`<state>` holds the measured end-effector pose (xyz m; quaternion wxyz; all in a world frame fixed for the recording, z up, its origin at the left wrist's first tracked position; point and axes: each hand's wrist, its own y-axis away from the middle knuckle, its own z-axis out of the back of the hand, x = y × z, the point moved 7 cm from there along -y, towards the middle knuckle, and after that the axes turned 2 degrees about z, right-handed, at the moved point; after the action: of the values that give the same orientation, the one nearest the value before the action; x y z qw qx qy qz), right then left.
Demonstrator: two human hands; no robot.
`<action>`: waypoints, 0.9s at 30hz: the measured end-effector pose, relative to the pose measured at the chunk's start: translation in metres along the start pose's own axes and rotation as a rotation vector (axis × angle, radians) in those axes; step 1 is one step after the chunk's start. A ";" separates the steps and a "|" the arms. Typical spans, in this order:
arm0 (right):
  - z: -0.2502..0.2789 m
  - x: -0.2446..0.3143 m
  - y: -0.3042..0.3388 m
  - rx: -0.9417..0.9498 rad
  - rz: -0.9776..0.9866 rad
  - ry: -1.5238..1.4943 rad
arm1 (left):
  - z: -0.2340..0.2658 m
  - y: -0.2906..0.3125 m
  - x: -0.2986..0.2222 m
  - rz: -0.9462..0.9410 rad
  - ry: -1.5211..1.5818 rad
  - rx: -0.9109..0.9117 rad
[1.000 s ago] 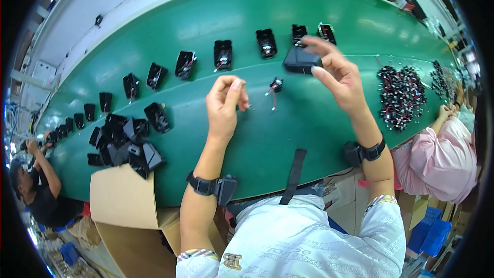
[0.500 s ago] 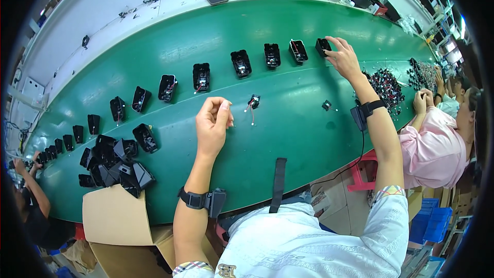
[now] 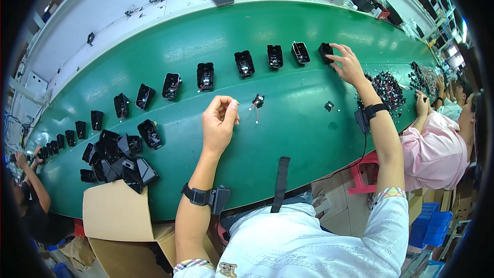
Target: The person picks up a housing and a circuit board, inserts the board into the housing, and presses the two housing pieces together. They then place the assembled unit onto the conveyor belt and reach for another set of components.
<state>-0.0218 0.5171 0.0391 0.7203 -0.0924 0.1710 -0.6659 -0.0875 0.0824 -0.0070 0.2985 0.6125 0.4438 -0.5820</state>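
Black housing [image 3: 323, 52] against and left of the fingers [image 3: 338, 47] of the right hand [image 3: 350, 67].

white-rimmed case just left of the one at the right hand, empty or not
Not empty: the white-rimmed case shows red wiring inside its open top.

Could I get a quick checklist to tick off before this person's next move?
1. Right grip at the end shell: ok, fingertips touch it.
2. End shell firmly held: cannot tell.
3. Left grip free: cannot tell, fingers curled.
4. Table between the grips bare: not ok, a left wired part and a right wired part lie there.
5. Heap of shells tidy: not ok, jumbled.
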 end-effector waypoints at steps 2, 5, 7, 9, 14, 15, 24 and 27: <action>-0.003 0.000 0.001 0.008 -0.002 -0.025 | 0.000 0.001 0.001 0.020 0.006 0.001; -0.009 -0.007 0.001 0.007 -0.089 -0.162 | -0.002 0.000 0.003 0.009 -0.030 -0.002; -0.016 -0.012 0.001 0.037 -0.189 -0.329 | -0.002 0.000 0.006 0.012 -0.039 -0.010; -0.018 -0.003 0.000 0.000 -0.140 -0.327 | 0.000 0.002 0.007 0.008 -0.058 -0.012; -0.016 0.006 -0.005 -0.034 -0.087 -0.357 | -0.001 0.002 0.006 -0.005 -0.072 -0.021; -0.017 0.009 -0.003 -0.037 -0.091 -0.359 | 0.000 0.003 0.007 -0.005 -0.081 -0.020; 0.005 0.013 0.001 -0.078 -0.053 -0.298 | 0.000 0.000 0.007 0.014 -0.150 -0.013; 0.036 0.018 -0.002 -0.233 -0.053 -0.243 | -0.001 -0.003 0.002 -0.033 -0.151 -0.047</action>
<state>-0.0090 0.4956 0.0710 0.7023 -0.2595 0.1563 -0.6442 -0.0901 0.0850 -0.0083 0.3359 0.5522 0.4436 -0.6209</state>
